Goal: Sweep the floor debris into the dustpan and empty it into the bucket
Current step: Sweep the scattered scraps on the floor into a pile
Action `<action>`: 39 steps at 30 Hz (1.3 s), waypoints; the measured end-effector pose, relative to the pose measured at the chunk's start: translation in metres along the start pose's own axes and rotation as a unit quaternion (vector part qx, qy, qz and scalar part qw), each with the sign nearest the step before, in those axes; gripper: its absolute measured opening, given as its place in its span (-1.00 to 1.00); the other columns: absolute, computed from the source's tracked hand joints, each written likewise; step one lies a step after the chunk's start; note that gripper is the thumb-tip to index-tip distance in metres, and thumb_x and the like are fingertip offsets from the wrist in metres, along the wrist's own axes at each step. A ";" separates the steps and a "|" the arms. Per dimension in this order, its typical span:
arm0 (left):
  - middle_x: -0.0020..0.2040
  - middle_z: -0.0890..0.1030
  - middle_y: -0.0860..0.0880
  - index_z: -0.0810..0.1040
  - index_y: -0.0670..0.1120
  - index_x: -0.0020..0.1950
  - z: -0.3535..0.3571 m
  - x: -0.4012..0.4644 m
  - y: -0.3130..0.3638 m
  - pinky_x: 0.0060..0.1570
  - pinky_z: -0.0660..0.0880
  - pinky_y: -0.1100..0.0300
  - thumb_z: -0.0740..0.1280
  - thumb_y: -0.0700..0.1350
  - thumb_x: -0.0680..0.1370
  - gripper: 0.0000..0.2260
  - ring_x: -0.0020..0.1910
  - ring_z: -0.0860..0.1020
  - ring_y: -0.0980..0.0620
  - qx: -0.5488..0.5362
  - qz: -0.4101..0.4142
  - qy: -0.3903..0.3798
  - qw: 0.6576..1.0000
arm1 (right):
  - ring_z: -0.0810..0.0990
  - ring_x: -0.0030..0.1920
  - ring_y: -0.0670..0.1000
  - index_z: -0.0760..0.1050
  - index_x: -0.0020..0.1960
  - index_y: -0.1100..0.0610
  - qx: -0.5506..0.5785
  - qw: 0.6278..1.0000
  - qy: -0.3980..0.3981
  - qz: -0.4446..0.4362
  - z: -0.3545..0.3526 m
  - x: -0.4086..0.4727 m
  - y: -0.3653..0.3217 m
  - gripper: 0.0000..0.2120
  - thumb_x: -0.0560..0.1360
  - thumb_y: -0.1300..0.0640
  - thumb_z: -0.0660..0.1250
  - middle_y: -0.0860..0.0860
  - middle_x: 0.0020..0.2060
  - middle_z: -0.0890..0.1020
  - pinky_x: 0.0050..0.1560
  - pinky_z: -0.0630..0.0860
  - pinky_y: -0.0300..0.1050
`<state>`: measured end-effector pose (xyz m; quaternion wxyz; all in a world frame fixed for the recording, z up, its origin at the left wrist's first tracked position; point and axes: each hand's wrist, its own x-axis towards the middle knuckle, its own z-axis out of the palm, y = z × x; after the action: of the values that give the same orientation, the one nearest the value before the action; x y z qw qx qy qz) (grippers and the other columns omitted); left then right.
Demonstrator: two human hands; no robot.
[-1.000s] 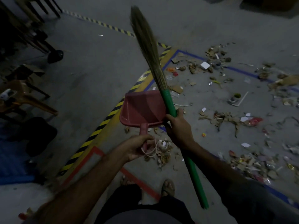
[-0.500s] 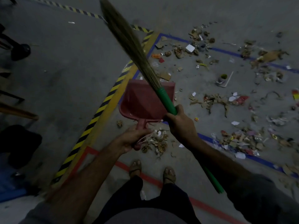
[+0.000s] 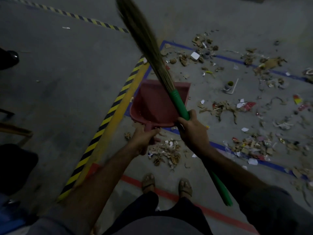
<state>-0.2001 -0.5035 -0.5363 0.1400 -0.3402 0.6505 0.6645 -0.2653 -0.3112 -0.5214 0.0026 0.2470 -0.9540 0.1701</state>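
Dim, underexposed pic w/ dark vignetted corners, wide-angle bending at edges, motion-blurred broom bristles.

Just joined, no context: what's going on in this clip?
A person stands over a littered floor, holding a red dustpan by its handle in the left hand and a green-handled broom in the right hand. The broom's bristles point up and away, off the floor. The dustpan looks empty. Debris lies just ahead of the feet and more is scattered to the right. No bucket is in view.

Workshop; hazard-striped floor tape
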 end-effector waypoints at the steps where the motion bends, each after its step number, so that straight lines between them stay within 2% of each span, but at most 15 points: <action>1: -0.25 0.61 -0.11 0.60 -0.26 0.01 -0.010 -0.001 -0.003 -0.45 0.48 0.24 0.43 -0.09 0.59 -0.78 -0.41 0.59 0.08 -0.042 -0.034 -0.064 0.997 | 0.36 -0.38 0.03 0.56 0.08 -0.02 -0.004 1.000 -0.009 0.007 0.006 -0.001 -0.002 -0.88 0.55 0.13 0.36 0.12 0.05 0.39 -0.46 0.33 -0.15; 3: -0.34 0.55 -0.03 0.58 -0.20 -0.06 -0.030 0.004 -0.018 -0.47 0.35 0.26 0.42 -0.02 0.59 -0.76 -0.48 0.47 0.13 -0.069 -0.066 -0.117 0.989 | 0.37 -0.39 0.02 0.53 0.24 -0.08 0.008 0.999 -0.037 0.021 0.020 -0.004 -0.002 -0.70 0.56 0.19 0.34 0.11 0.06 0.40 -0.49 0.33 -0.15; 5: -0.45 0.40 0.07 0.46 -0.07 -0.20 -0.044 0.012 -0.034 -0.53 0.27 0.31 0.37 0.05 0.61 -0.73 -0.56 0.32 0.18 -0.098 -0.094 -0.103 0.985 | 0.38 -0.38 0.01 0.37 0.43 -0.12 0.042 0.997 -0.058 0.036 0.032 -0.013 0.001 -0.52 0.57 0.18 0.34 0.12 0.05 0.45 -0.49 0.27 -0.21; 7: -0.48 0.29 0.09 0.39 -0.01 -0.26 -0.052 0.020 -0.048 -0.55 0.23 0.33 0.33 0.11 0.62 -0.67 -0.59 0.24 0.19 -0.164 -0.128 -0.077 0.975 | 0.51 -0.27 0.07 0.12 0.55 -0.11 0.087 0.992 -0.070 0.059 0.044 -0.026 0.006 -0.36 0.58 0.14 0.32 0.15 0.08 0.51 -0.41 0.45 -0.10; 9: -0.51 0.29 0.10 0.39 -0.02 -0.23 -0.061 0.028 -0.065 -0.56 0.24 0.35 0.28 0.07 0.65 -0.70 -0.60 0.24 0.21 -0.221 -0.152 -0.063 0.961 | 0.60 -0.07 0.16 0.00 0.60 -0.06 0.114 0.985 -0.083 0.099 0.057 -0.042 0.016 -0.30 0.59 0.08 0.31 0.17 0.18 0.55 -0.21 0.59 0.06; 12: -0.48 0.32 0.11 0.38 0.00 -0.20 -0.076 0.036 -0.102 -0.58 0.29 0.38 0.28 0.00 0.66 -0.74 -0.59 0.27 0.22 -0.205 -0.183 -0.037 0.961 | 0.60 0.00 0.18 0.05 0.60 -0.01 0.076 0.976 -0.153 0.135 0.090 -0.072 0.036 -0.35 0.60 0.05 0.27 0.18 0.18 0.57 -0.16 0.54 0.00; 14: -0.45 0.31 0.09 0.38 0.01 -0.20 -0.084 0.038 -0.128 -0.59 0.29 0.37 0.32 0.01 0.64 -0.75 -0.58 0.28 0.22 -0.167 -0.196 -0.010 0.966 | 0.58 -0.10 0.16 0.01 0.60 -0.07 0.048 0.963 -0.220 0.148 0.118 -0.094 0.049 -0.36 0.61 0.02 0.24 0.16 0.08 0.59 -0.22 0.52 -0.02; 18: -0.43 0.27 0.08 0.37 0.02 -0.16 -0.093 0.045 -0.177 -0.59 0.23 0.36 0.31 0.01 0.65 -0.77 -0.57 0.24 0.22 -0.119 -0.225 0.019 0.967 | 0.50 -0.23 0.10 -0.04 0.59 -0.17 0.006 0.927 -0.337 0.163 0.173 -0.133 0.061 -0.38 0.64 0.02 0.18 0.12 -0.01 0.54 -0.31 0.37 -0.09; 22: -0.46 0.27 0.08 0.36 0.02 -0.18 -0.091 0.063 -0.223 -0.61 0.22 0.36 0.33 0.03 0.63 -0.75 -0.59 0.24 0.21 -0.118 -0.261 0.046 0.957 | 0.55 -0.13 0.23 -0.07 0.62 -0.17 0.006 0.908 -0.397 0.132 0.226 -0.166 0.068 -0.35 0.64 0.06 0.17 0.17 0.10 0.47 -0.27 0.34 -0.05; 25: -0.49 0.28 0.09 0.37 0.01 -0.20 -0.081 0.080 -0.257 -0.61 0.22 0.36 0.32 0.02 0.64 -0.74 -0.60 0.24 0.21 -0.121 -0.275 0.071 0.951 | 0.57 -0.02 0.27 -0.06 0.61 -0.17 0.018 0.898 -0.424 0.118 0.271 -0.182 0.071 -0.34 0.63 0.09 0.18 0.22 0.30 0.35 -0.20 0.33 -0.05; 28: -0.51 0.30 0.11 0.39 -0.01 -0.21 -0.071 0.104 -0.296 -0.63 0.23 0.36 0.34 0.03 0.63 -0.73 -0.62 0.24 0.21 -0.101 -0.284 0.099 0.948 | 0.55 0.04 0.31 -0.07 0.60 -0.19 -0.004 0.895 -0.439 0.080 0.325 -0.190 0.075 -0.27 0.59 0.16 0.22 0.29 0.37 0.31 -0.13 0.50 0.02; 30: -0.51 0.30 0.12 0.39 -0.01 -0.21 -0.064 0.120 -0.321 -0.65 0.23 0.36 0.36 0.06 0.61 -0.73 -0.62 0.23 0.21 -0.077 -0.292 0.104 0.948 | 0.55 0.02 0.31 -0.04 0.57 -0.19 -0.014 0.896 -0.434 0.091 0.356 -0.190 0.081 -0.28 0.56 0.17 0.23 0.30 0.26 0.41 -0.08 0.56 0.11; 33: -0.52 0.30 0.13 0.40 -0.01 -0.21 -0.050 0.139 -0.347 -0.65 0.23 0.38 0.36 0.05 0.61 -0.73 -0.63 0.24 0.22 -0.063 -0.300 0.104 0.946 | 0.56 -0.02 0.24 0.05 0.57 -0.14 -0.021 0.889 -0.438 0.132 0.387 -0.183 0.103 -0.38 0.59 0.13 0.19 0.23 0.11 0.52 -0.07 0.50 0.05; 36: -0.52 0.29 0.13 0.42 -0.01 -0.22 -0.034 0.154 -0.365 -0.64 0.23 0.38 0.36 0.04 0.61 -0.74 -0.63 0.23 0.22 -0.069 -0.306 0.090 0.945 | 0.55 -0.09 0.18 0.07 0.57 -0.16 0.009 0.866 -0.443 0.232 0.403 -0.176 0.142 -0.48 0.65 0.02 0.09 0.16 0.02 0.56 -0.12 0.45 0.00; 39: -0.51 0.29 0.12 0.42 -0.02 -0.21 -0.022 0.168 -0.375 -0.64 0.22 0.37 0.35 0.03 0.62 -0.75 -0.62 0.23 0.22 -0.060 -0.296 0.073 0.951 | 0.53 -0.19 0.15 0.00 0.57 -0.16 0.013 0.851 -0.422 0.313 0.410 -0.170 0.193 -0.44 0.62 0.00 0.11 0.13 -0.13 0.54 -0.19 0.47 0.01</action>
<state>-0.0814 -0.5247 -0.9297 0.2619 -0.5726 0.4878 0.6047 -0.1747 -0.2069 -0.9853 -0.4572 -0.0165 -0.8876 0.0539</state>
